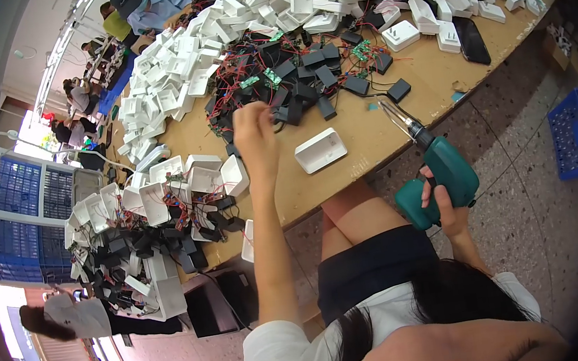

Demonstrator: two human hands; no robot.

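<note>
Plainly little is done: the left hand (253,123) closes on black wired parts (292,86), the right hand (443,205) grips a teal electric screwdriver (439,169), one white plastic shell (320,150) waits between.

A lone shell (320,150) lies on the counter (384,133) just right of the left grip (254,130). A heap of wired modules (291,79) lies right behind that grip. The drill (439,169) sits in the right grip (444,208), off the counter's edge.
</note>
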